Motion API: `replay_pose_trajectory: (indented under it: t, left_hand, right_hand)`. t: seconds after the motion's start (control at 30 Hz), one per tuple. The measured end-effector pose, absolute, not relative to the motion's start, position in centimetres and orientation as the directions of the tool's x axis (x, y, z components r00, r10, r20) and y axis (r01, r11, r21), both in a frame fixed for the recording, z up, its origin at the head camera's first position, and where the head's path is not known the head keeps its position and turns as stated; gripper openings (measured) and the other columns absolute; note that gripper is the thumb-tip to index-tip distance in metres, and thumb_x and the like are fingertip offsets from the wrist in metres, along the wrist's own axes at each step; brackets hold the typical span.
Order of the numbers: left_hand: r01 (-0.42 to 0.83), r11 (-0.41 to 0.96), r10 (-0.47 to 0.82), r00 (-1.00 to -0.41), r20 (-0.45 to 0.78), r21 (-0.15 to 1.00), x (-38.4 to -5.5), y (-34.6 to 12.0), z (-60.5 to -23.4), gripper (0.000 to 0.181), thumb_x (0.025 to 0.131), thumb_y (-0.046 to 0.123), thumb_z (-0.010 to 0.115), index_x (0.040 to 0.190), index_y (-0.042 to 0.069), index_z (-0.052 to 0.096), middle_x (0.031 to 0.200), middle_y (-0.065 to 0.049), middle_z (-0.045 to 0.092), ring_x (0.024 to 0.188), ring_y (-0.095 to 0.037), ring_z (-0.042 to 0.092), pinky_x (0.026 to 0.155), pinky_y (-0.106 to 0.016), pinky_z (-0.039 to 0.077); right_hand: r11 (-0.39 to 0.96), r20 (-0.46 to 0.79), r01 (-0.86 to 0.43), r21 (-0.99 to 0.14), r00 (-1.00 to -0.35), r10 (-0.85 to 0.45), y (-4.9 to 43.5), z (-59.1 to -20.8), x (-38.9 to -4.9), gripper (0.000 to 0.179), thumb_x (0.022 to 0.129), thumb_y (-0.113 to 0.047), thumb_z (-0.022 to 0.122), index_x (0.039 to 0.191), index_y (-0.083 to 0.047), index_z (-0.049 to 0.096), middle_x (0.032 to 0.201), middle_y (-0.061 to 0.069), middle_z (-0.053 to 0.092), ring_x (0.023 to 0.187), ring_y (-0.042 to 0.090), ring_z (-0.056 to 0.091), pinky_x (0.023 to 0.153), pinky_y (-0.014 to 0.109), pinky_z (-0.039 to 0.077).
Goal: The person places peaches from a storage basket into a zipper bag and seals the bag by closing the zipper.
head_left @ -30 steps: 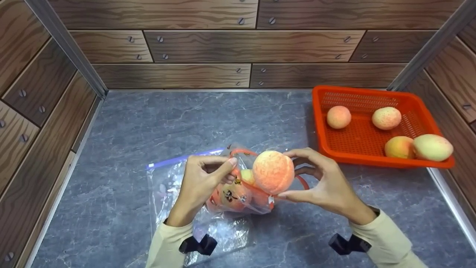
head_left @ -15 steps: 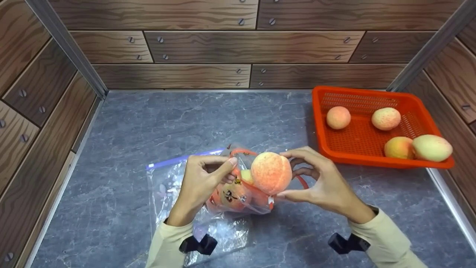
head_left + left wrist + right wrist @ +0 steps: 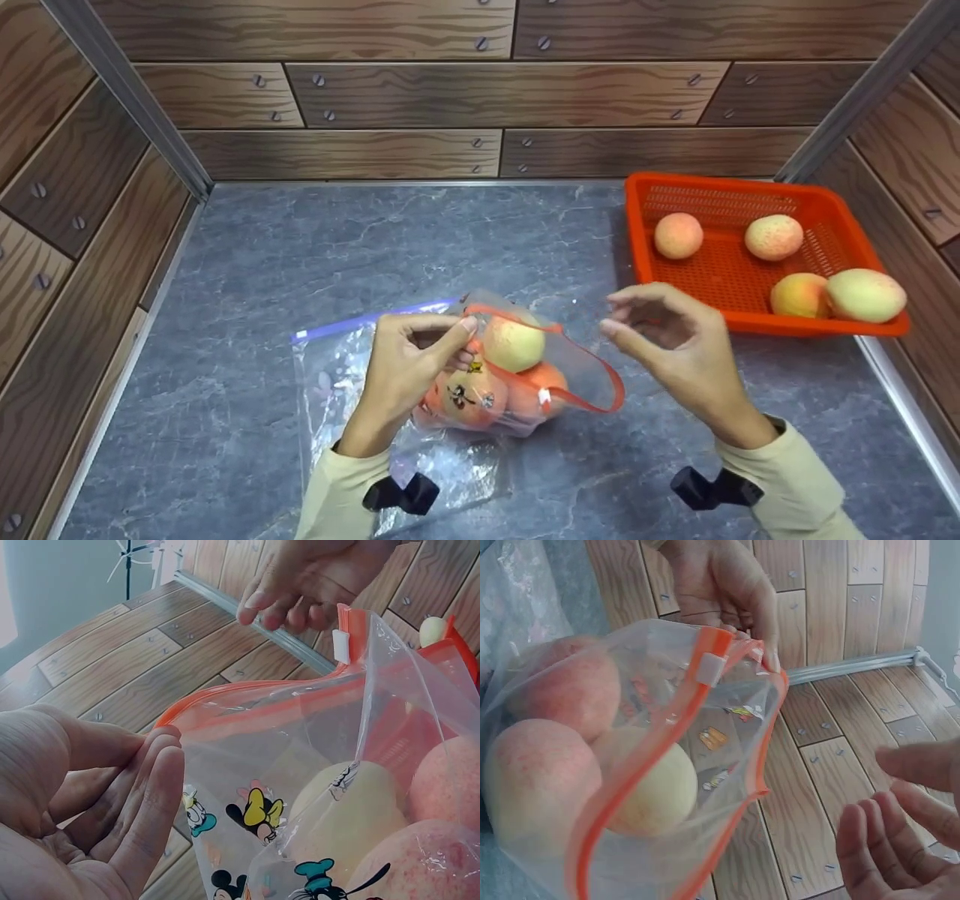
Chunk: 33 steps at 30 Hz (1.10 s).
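My left hand point(image 3: 409, 371) pinches the orange rim of a clear zip bag point(image 3: 592, 371) printed with cartoon figures, its mouth gaping to the right. Inside lie several peaches; a pale yellow peach point(image 3: 516, 343) sits on top, and a pinkish peach point(image 3: 544, 784) shows through the plastic in the right wrist view. A white slider point(image 3: 341, 646) is at one end of the orange zip. My right hand point(image 3: 679, 352) hovers to the right of the bag, fingers loosely bent, with nothing between them and apart from the bag.
An orange-red basket point(image 3: 712, 319) stands at the back right, holding several peaches, one of them pale point(image 3: 866, 295) at its front right corner. A flat clear bag with a purple zip point(image 3: 367, 322) lies under and left of the filled bag. Wood-patterned panels point(image 3: 390, 94) wall the table in.
My right hand has let go of a peach at the bag's mouth and drawn back to the right. The orange rim now hangs wider open. The left hand keeps its pinch.
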State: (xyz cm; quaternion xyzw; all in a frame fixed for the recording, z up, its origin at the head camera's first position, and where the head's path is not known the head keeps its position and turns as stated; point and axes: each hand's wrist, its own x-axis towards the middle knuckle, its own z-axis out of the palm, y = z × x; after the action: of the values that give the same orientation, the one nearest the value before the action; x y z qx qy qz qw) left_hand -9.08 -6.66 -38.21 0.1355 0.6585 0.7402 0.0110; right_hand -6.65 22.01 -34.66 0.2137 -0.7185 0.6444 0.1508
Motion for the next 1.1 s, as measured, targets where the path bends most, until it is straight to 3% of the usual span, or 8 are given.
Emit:
replay_pose_trajectory:
  t: [0.2,0.33,0.5,0.77,0.93,1.1]
  left_hand:
    - [0.164,-0.125,0.198,-0.962,0.186,0.979,-9.1,-6.8,-38.1,0.011,0.092,0.007,0.075,0.092,-0.003,0.078,0.073,-0.017,0.072,0.062,-0.034,0.07,0.059,-0.04,0.064]
    - [0.159,-0.132,0.208,-0.961,0.184,0.979,-9.1,-6.7,-38.0,0.011,0.092,0.007,0.074,0.093,-0.003,0.078,0.074,-0.017,0.072,0.064,-0.039,0.07,0.059,-0.04,0.064]
    - [0.153,-0.125,0.209,-0.962,0.176,0.98,-9.1,-6.8,-38.0,0.011,0.092,0.007,0.075,0.093,-0.002,0.078,0.074,-0.017,0.072,0.063,-0.036,0.07,0.059,-0.04,0.064]
    - [0.153,-0.131,0.194,-0.965,0.177,0.979,-9.1,-6.7,-38.0,0.011,0.092,0.007,0.074,0.093,-0.004,0.077,0.074,-0.018,0.072,0.062,-0.031,0.07,0.059,-0.039,0.064]
    - [0.136,-0.136,0.193,-0.968,0.161,0.981,-8.9,-6.4,-38.2,0.014,0.092,0.009,0.075,0.094,-0.004,0.077,0.075,-0.017,0.073,0.063,-0.031,0.07,0.059,-0.037,0.064]
    - [0.135,-0.126,0.198,-0.967,0.158,0.983,-9.1,-6.3,-38.0,0.017,0.092,0.01,0.075,0.095,-0.006,0.077,0.075,-0.016,0.073,0.062,-0.027,0.07,0.058,-0.037,0.063]
  right_hand:
    - [0.045,0.556,-0.555,-0.83,-0.831,0.011,22.3,-33.8,-6.3,0.023,0.08,0.024,0.069,0.102,0.021,0.062,0.078,0.014,0.067,0.061,0.014,0.061,0.051,0.018,0.054]
    - [0.21,0.612,-0.593,-0.777,-0.791,0.03,22.6,-33.2,-5.5,0.025,0.075,0.025,0.072,0.099,0.018,0.066,0.077,0.013,0.07,0.063,0.012,0.063,0.054,0.014,0.054]
    - [0.462,0.669,-0.626,-0.628,-0.738,-0.09,22.2,-33.0,-4.2,0.029,0.072,0.02,0.079,0.096,0.006,0.075,0.079,0.01,0.074,0.063,0.007,0.066,0.057,0.013,0.055]
    - [0.574,0.62,-0.664,-0.479,-0.719,-0.315,18.6,-36.0,-2.6,0.022,0.08,0.002,0.082,0.101,-0.003,0.078,0.084,0.006,0.077,0.062,0.004,0.066,0.055,0.013,0.056]
    - [0.667,0.564,-0.619,-0.416,-0.75,-0.345,16.7,-37.6,-1.3,0.021,0.084,-0.009,0.082,0.103,-0.005,0.078,0.072,-0.003,0.071,0.057,-0.003,0.057,0.05,0.01,0.05]
    - [0.709,0.563,-0.58,-0.402,-0.767,-0.309,16.0,-38.2,-1.5,0.017,0.081,-0.006,0.083,0.098,-0.006,0.079,0.076,0.001,0.075,0.06,0.002,0.064,0.054,0.017,0.056]
